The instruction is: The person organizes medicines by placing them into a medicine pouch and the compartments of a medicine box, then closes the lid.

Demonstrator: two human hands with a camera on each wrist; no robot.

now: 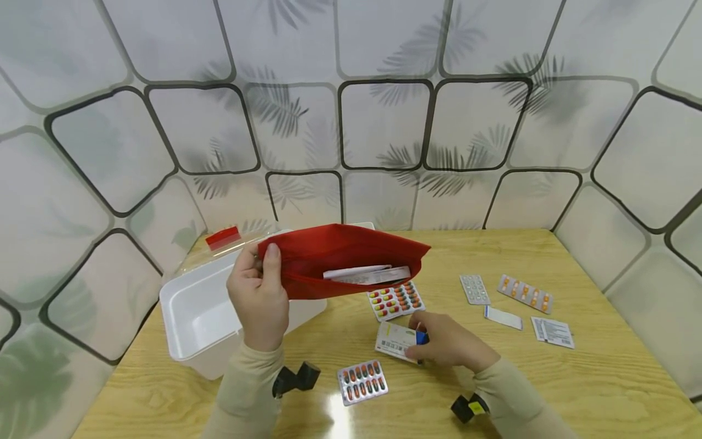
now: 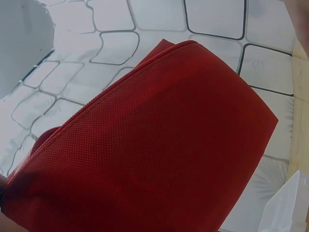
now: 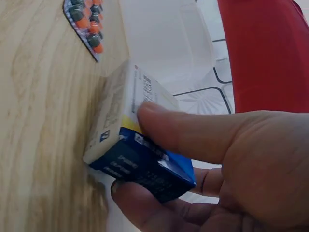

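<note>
My left hand (image 1: pixel 259 305) grips the left end of a red zippered pouch (image 1: pixel 334 241), thumb over its edge. The pouch is held above the table with its mouth spread apart, and white packets (image 1: pixel 373 276) lie inside. In the left wrist view, the pouch's red fabric (image 2: pixel 159 135) covers most of the picture. With thumb and fingers, my right hand (image 1: pixel 455 344) pinches a white and blue medicine box (image 1: pixel 395 340) below the pouch. The right wrist view shows that box (image 3: pixel 140 130) tilted, close to the tabletop; whether it touches the wood I cannot tell.
A white plastic bin (image 1: pixel 200 305) stands left, partly behind my left hand, with a clear red-topped bag (image 1: pixel 223 239) behind it. Capsule blister packs (image 1: pixel 363 382) lie near the front and under the pouch. Tablet blisters (image 1: pixel 525 294) and small white packets (image 1: pixel 553 332) lie right.
</note>
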